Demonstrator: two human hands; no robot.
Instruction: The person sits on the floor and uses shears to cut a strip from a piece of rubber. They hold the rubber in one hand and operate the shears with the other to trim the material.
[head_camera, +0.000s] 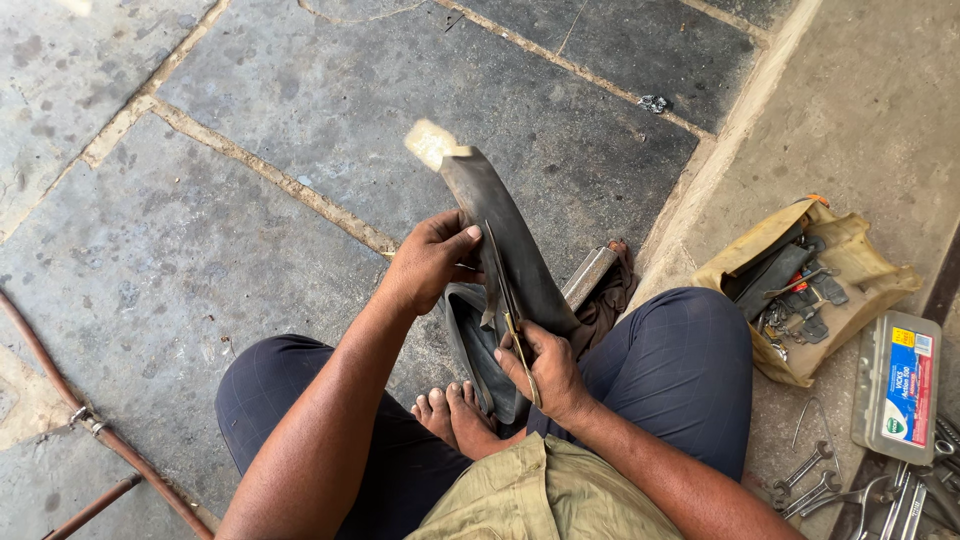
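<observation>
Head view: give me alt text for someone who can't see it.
A seated person's left hand holds up a strip of black rubber tube while the right hand works scissors along it. An open tool pouch lies at right on the stone floor.

Olive shirt (545, 495), navy checked trousers (680, 370), bare arms & feet (450, 410).

There is a single view, from a camera on the seated person's head, looking steeply down over the lap and knees. It sits close above the two hands, facing the stone floor (250, 150) ahead, with a raised concrete step (860, 110) on the right.
</observation>
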